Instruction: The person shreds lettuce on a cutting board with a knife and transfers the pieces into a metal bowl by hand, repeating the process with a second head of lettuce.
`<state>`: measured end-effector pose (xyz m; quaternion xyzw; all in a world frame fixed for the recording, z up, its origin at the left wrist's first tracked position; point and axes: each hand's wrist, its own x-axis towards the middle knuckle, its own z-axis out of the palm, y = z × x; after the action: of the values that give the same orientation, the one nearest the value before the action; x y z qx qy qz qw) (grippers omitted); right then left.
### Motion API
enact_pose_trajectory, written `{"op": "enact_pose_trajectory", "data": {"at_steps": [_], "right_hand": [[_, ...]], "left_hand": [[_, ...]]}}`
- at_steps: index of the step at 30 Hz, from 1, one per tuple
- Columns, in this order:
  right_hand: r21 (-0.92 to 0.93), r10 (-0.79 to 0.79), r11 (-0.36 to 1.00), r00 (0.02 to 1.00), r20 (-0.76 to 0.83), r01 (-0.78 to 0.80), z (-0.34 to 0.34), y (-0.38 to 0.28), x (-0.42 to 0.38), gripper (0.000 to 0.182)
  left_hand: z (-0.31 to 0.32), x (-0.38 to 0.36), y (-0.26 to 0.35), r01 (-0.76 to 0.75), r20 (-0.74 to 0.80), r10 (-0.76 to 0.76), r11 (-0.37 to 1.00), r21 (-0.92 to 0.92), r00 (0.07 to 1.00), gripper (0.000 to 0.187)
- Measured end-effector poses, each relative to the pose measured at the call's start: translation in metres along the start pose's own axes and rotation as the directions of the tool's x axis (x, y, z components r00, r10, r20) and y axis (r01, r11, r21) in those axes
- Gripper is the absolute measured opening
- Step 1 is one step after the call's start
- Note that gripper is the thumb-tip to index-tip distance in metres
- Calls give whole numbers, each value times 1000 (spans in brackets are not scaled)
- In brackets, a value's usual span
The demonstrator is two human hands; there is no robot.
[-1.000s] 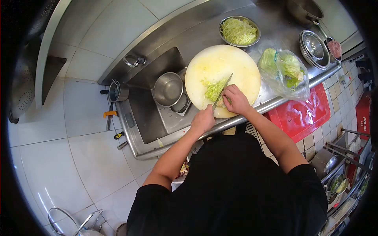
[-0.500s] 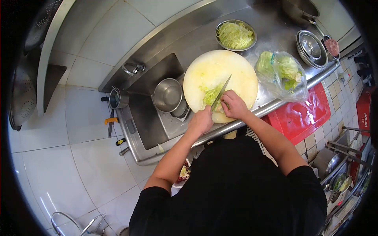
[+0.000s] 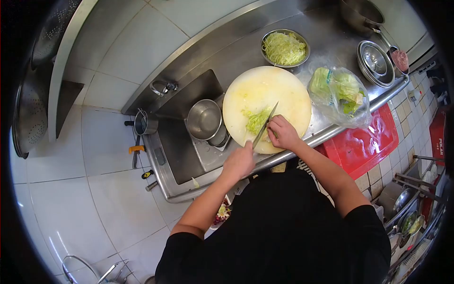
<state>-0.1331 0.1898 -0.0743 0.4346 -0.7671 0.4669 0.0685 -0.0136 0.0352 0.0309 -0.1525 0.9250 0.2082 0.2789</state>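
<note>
My left hand (image 3: 240,163) is wrapped around the handle of a kitchen knife (image 3: 267,122), whose blade slants across a round white cutting board (image 3: 239,97). My right hand (image 3: 283,132) presses curled fingers on the board just right of the blade, over a piece of lettuce (image 3: 271,136) that they mostly cover. Shredded lettuce (image 3: 255,120) lies in a small pile left of the blade.
A steel bowl (image 3: 308,53) of shredded lettuce stands behind the board. Right of it are a plastic bag (image 3: 362,113) of lettuce and stacked metal bowls (image 3: 388,78). A sink (image 3: 177,163) with a pot (image 3: 203,120) lies left. A red lid-like panel (image 3: 373,142) sits below the counter edge.
My left hand has drawn the knife slightly back towards my body. My right hand stays beside the blade on the lettuce. The whole view has shifted a little.
</note>
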Motion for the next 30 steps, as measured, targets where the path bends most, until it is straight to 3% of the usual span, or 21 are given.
{"op": "enact_pose_trajectory", "data": {"at_steps": [3, 5, 9, 14, 16, 18, 23, 27, 30], "right_hand": [[-19, -61, 998, 998, 0, 61, 2, 2, 0, 14], [-13, -42, 999, 999, 6, 42, 3, 4, 0, 15], [66, 42, 997, 998, -36, -39, -3, 2, -1, 16], [-6, 49, 999, 996, -77, -49, 0, 1, -4, 18], [-6, 53, 999, 996, -67, -54, 0, 2, -5, 18], [-7, 62, 998, 996, -58, -62, -1, 3, -5, 17], [-10, 63, 998, 997, -50, -63, 0, 5, -5, 15], [-19, 64, 998, 996, -55, -65, -3, 3, -3, 14], [-20, 81, 996, 994, -68, -83, -1, 3, -7, 14]], "left_hand": [[35, 9, -7, 21, 10, -21, 999, -30, 1000, 23], [51, 30, -6, 16, -76, -22, 996, -85, 997, 25], [33, 53, 0, -1, -59, -3, 998, -64, 998, 25], [-9, 7, 4, -13, -23, 13, 1000, -5, 1000, 24], [-9, -16, -1, -43, -21, 43, 999, 14, 999, 24], [-4, -30, -3, 24, 24, -25, 999, 33, 999, 24], [44, 19, -12, 10, -39, -11, 1000, -17, 999, 23], [23, 36, -5, -47, -52, 46, 999, -8, 998, 23], [-11, -7, 8, -34, -6, 35, 998, 50, 999, 21]]}}
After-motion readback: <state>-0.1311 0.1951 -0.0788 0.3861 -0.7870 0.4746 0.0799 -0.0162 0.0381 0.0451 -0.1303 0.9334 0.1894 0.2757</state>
